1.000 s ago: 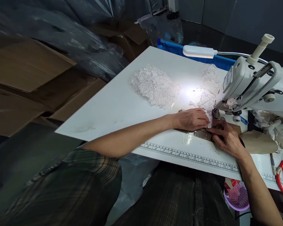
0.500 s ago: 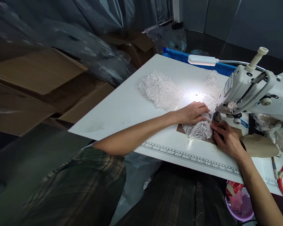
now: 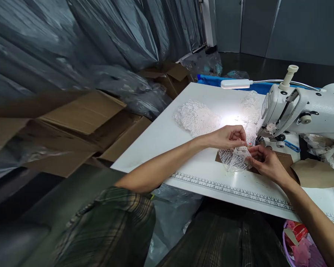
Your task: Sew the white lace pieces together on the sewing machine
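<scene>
A white lace piece (image 3: 233,158) lies in front of the needle area of a white sewing machine (image 3: 320,111). My left hand (image 3: 228,136) pinches its upper edge between thumb and fingers, just left of the presser foot (image 3: 259,141). On the right side of the lace, my right hand (image 3: 265,161) grips the edge with thumb and fingers, close below the foot. The lace is partly lifted and folded between both hands. Under it is a brown plate (image 3: 284,160). More lace lies in a pile (image 3: 197,116) to the left and another (image 3: 249,107) behind the hands.
A ruler strip (image 3: 225,188) runs along the white table's (image 3: 156,142) front edge. A lamp (image 3: 236,84) hangs over the back. Cardboard boxes (image 3: 83,111) stand at left, a tan oval piece (image 3: 314,173) and blue tweezers (image 3: 292,146) at right, a purple basket (image 3: 288,246) below.
My left hand has risen from lying flat on the lace to a pinch at its edge. The lace's upper part is now lifted and folded. The camera view has shifted.
</scene>
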A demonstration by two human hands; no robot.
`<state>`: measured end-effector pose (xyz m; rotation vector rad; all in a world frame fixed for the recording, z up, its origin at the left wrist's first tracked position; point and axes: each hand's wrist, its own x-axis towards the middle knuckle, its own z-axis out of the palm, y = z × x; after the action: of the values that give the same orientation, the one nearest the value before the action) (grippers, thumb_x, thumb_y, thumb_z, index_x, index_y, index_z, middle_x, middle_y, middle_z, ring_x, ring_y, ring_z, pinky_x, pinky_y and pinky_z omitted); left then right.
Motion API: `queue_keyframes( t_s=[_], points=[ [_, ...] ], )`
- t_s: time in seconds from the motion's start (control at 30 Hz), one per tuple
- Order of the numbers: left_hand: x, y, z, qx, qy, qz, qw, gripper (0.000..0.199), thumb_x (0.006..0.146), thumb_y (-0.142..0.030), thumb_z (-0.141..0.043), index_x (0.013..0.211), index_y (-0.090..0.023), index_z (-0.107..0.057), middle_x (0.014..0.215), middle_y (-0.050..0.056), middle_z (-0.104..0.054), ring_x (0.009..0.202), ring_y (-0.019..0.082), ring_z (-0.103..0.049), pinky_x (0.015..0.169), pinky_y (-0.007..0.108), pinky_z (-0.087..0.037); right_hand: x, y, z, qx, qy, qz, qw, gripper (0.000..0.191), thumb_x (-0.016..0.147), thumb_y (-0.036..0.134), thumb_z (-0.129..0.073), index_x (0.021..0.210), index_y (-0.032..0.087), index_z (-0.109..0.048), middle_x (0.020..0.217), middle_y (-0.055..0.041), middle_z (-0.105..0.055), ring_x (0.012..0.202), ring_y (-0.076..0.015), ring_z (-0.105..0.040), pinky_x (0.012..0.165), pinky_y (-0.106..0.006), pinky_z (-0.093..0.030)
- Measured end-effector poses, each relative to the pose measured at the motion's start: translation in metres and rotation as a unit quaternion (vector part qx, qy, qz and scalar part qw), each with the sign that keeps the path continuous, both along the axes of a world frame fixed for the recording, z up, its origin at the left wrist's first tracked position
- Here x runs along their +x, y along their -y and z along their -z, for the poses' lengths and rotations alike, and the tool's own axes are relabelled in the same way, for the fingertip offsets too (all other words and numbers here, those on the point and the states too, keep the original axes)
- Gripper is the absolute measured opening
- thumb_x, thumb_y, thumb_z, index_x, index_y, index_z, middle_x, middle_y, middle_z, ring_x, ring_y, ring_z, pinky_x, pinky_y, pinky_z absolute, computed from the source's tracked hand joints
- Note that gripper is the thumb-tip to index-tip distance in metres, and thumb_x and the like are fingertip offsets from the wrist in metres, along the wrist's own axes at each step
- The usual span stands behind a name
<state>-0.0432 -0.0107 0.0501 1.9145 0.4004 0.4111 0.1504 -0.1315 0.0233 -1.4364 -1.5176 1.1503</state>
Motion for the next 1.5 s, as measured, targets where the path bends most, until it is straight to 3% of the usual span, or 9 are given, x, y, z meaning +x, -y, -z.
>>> queue_keyframes(
  t_s=[0.13,0.37,0.63,0.73,0.83,1.0,1.2,1.37,1.5],
  points=[
    [-0.005,0.000,0.001,-0.031,-0.015,0.054,0.998,0.046,0.083,-0.027,-0.072,0.126,-0.016,-0.060,0.110,0.011,-0.073,0.073,0.010,-0.068,0.062,0.023,-0.053,-0.002,0.001,-0.002,-0.010,-0.038,-0.038,0.999,0.037,0.080,0.053,-0.067,0.093,0.018,-0.066,0.080,-0.0034,-0.067,0.070,-0.0142,-0.061,0.061,-0.028,-0.050],
    [-0.004,0.000,-0.006,0.072,-0.066,0.059,0.993,0.019,0.087,-0.033,-0.070,0.096,-0.017,-0.075,0.089,0.005,-0.073,0.079,0.012,-0.067,0.069,0.023,-0.051,0.001,0.004,-0.005,-0.025,-0.035,-0.038,0.998,0.042,0.081,0.055,-0.064,0.097,0.017,-0.068,0.075,-0.0015,-0.064,0.063,-0.0115,-0.052,0.052,-0.025,-0.040],
    [0.006,-0.003,-0.016,0.090,-0.129,0.058,0.986,0.034,0.092,-0.048,-0.059,0.086,-0.014,-0.065,0.073,0.001,-0.065,0.059,0.009,-0.056,0.053,0.020,-0.039,-0.010,0.007,0.001,-0.042,-0.081,-0.015,0.996,0.039,0.081,0.054,-0.063,0.096,0.019,-0.054,0.072,-0.0002,-0.063,0.058,-0.0136,-0.058,0.054,-0.028,-0.047],
    [0.021,-0.008,-0.009,0.193,-0.183,0.045,0.963,0.027,0.092,-0.039,-0.059,0.083,-0.014,-0.068,0.067,0.000,-0.063,0.053,0.008,-0.052,0.050,0.020,-0.033,-0.012,0.012,0.002,0.015,0.114,0.027,0.993,0.025,0.088,0.039,-0.057,0.104,0.020,-0.054,0.073,-0.0026,-0.067,0.063,-0.0189,-0.064,0.059,-0.032,-0.049],
    [0.035,-0.008,0.001,0.336,-0.219,0.038,0.915,0.019,0.090,-0.032,-0.061,0.088,-0.015,-0.069,0.077,0.003,-0.067,0.065,0.012,-0.058,0.055,0.023,-0.034,-0.010,0.015,0.006,0.124,0.335,0.037,0.933,0.018,0.088,0.028,-0.059,0.103,0.020,-0.062,0.099,-0.0120,-0.072,0.087,-0.0270,-0.068,0.067,-0.037,-0.052],
    [0.040,-0.005,0.022,0.464,-0.195,-0.078,0.861,0.027,0.098,-0.032,-0.051,0.108,-0.011,-0.064,0.106,0.014,-0.064,0.087,0.022,-0.061,0.071,0.031,-0.043,-0.005,0.016,0.018,0.260,0.364,-0.040,0.894,0.023,0.097,0.027,-0.050,0.108,0.021,-0.069,0.112,-0.0105,-0.072,0.106,-0.0279,-0.061,0.090,-0.044,-0.052],
    [0.052,-0.024,0.043,0.502,-0.166,-0.005,0.849,0.032,0.102,-0.027,-0.038,0.110,-0.013,-0.066,0.110,0.013,-0.067,0.114,0.029,-0.057,0.105,0.047,-0.038,-0.009,0.017,0.028,0.265,0.409,0.039,0.872,0.028,0.098,0.025,-0.046,0.111,0.019,-0.070,0.117,-0.0118,-0.071,0.104,-0.0298,-0.058,0.088,-0.047,-0.047],
    [0.056,-0.040,0.036,0.509,-0.107,-0.002,0.854,0.031,0.101,-0.027,-0.040,0.107,-0.013,-0.067,0.120,0.015,-0.065,0.110,0.024,-0.060,0.095,0.040,-0.047,-0.001,0.016,0.027,0.240,0.355,0.048,0.902,0.031,0.096,0.027,-0.047,0.115,0.020,-0.071,0.120,-0.0131,-0.070,0.109,-0.0317,-0.059,0.092,-0.052,-0.048],
    [0.026,-0.027,0.024,0.481,-0.016,-0.046,0.875,0.028,0.099,-0.030,-0.046,0.094,-0.017,-0.071,0.096,0.007,-0.072,0.085,0.017,-0.065,0.079,0.034,-0.050,0.020,0.010,0.017,0.187,0.224,0.040,0.956,0.032,0.093,0.034,-0.051,0.117,0.024,-0.071,0.117,-0.0094,-0.072,0.107,-0.0272,-0.065,0.092,-0.045,-0.053]
  ],
)
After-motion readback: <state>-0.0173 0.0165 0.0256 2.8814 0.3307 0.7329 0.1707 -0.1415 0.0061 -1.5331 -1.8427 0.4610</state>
